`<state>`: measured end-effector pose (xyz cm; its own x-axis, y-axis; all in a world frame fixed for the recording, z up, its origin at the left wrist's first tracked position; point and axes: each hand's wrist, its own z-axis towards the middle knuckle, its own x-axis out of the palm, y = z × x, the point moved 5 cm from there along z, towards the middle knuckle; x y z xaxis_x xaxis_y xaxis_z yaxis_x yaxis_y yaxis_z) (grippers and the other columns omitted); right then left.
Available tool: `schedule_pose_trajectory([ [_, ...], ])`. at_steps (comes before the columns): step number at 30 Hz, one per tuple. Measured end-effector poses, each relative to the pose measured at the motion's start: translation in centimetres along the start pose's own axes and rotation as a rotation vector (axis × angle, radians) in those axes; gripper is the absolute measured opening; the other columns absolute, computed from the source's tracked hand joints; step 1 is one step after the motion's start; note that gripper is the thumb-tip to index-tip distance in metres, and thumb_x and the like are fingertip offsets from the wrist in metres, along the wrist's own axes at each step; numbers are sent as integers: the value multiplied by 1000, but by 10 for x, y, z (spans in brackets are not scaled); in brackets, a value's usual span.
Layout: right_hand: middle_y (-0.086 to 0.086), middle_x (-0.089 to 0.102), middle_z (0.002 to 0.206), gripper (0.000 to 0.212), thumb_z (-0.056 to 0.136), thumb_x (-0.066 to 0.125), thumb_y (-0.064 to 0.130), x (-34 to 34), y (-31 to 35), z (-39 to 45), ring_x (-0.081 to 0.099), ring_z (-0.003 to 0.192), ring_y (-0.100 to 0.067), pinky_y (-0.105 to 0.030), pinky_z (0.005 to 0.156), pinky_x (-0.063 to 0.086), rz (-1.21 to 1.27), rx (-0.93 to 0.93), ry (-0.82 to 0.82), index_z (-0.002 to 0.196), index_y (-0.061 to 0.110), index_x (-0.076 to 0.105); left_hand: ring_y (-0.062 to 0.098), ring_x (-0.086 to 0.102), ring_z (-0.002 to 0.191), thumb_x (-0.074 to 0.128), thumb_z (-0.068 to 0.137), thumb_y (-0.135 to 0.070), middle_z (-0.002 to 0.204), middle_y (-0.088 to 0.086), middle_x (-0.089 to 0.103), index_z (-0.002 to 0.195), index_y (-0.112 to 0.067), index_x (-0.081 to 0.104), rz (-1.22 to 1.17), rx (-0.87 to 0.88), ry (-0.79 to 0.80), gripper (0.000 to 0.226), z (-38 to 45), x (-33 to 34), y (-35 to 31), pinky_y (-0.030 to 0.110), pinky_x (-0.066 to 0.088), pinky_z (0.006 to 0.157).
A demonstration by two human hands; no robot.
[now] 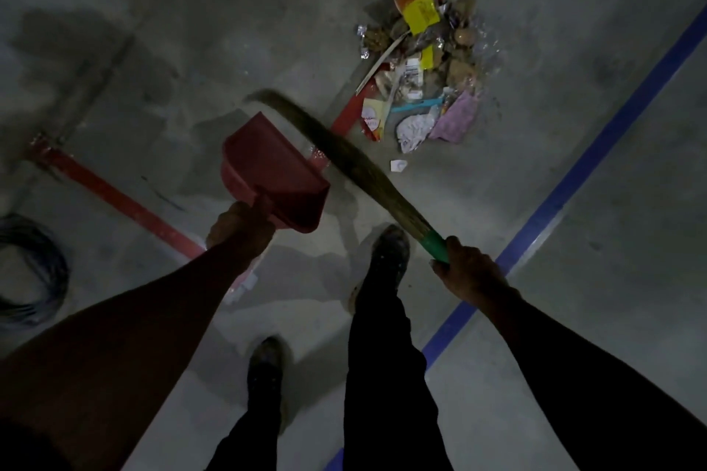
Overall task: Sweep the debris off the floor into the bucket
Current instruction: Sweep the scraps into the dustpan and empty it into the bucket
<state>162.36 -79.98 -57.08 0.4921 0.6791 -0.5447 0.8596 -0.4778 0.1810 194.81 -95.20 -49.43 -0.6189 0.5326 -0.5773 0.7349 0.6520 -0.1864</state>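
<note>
- Dustpan [273, 174] of red plastic is seen left of centre, a scoop-shaped pan with raised side walls; nothing can be made out inside it.
- Its short handle is gripped by the left hand [239, 227], the fingers curled round it, and the pan is held above the floor.
- A grass broom [344, 161] is held in the right hand [468, 270], the fingers closed round its green wrapped grip [436, 245]; the long bundle of dry brownish fibres slants up and left across the centre, with its curved tip blurred.
- The debris pile [421, 76] lies on the floor in the upper right of the frame, beyond the broom and apart from it: crumpled wrappers in orange and yellow, foil scraps, brownish lumps, a pale strip, a light blue stick, white crumpled paper and a pink cloth-like piece.
- One small white scrap [398, 166] lies just below the pile.
- The concrete floor [574, 164] is grey and smooth, marked with a red line [114, 199] and a blue line [597, 149].
- A coil of dark cable [34, 268] is seen at the left edge.
- Two dark shoes [386, 260] and dark trouser legs are seen at the bottom centre.
- No bucket can be told in this view.
</note>
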Motion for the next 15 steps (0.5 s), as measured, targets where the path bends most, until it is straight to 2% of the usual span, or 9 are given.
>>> schedule_pose_trajectory([
  [1, -16, 61, 111, 47, 95, 50, 49, 0, -7, 5, 61, 100, -39, -38, 76, 45, -1, 17, 28, 123, 12, 40, 46, 60, 107, 61, 92, -16, 112, 32, 63, 111, 6, 63, 14, -12, -4, 29, 9, 3, 6, 40, 50, 77],
  [3, -16, 60, 110, 45, 95, 50, 49, -6, -19, 18, 61, 99, -39, -39, 76, 45, 56, 58, 37, 121, 13, 40, 44, 59, 110, 60, 92, -19, 117, 29, 62, 117, 3, 61, 86, -4, 13, 34, 21, 8, 6, 49, 51, 91],
  [5, -16, 60, 108, 45, 94, 51, 50, -21, -24, 32, 61, 98, -39, -41, 78, 49, 112, 94, -18, 120, 14, 40, 43, 60, 110, 61, 91, -21, 116, 27, 63, 116, 2, 62, 105, 8, 21, 34, 29, 11, 5, 53, 50, 95],
  [8, -10, 61, 98, 44, 91, 55, 51, -46, -21, 46, 64, 94, -37, -37, 75, 48, 147, 100, -118, 115, 17, 44, 43, 62, 107, 63, 88, -20, 112, 27, 65, 112, 3, 63, 59, -10, 35, 34, 37, 18, 1, 50, 50, 91],
  [12, 4, 56, 79, 34, 85, 62, 53, -70, -16, 47, 65, 82, -31, -33, 71, 50, 248, 79, -139, 103, 26, 48, 43, 64, 101, 66, 84, -22, 105, 26, 68, 104, 0, 65, 7, -13, 80, 31, 41, 28, -12, 49, 53, 86],
  [15, 4, 56, 77, 29, 84, 63, 51, -89, -14, 51, 66, 72, -29, -37, 68, 56, 276, 38, -201, 96, 30, 47, 35, 70, 77, 67, 77, -33, 81, 19, 72, 82, -7, 68, -11, -30, 93, 26, 41, 36, -21, 47, 57, 73],
])
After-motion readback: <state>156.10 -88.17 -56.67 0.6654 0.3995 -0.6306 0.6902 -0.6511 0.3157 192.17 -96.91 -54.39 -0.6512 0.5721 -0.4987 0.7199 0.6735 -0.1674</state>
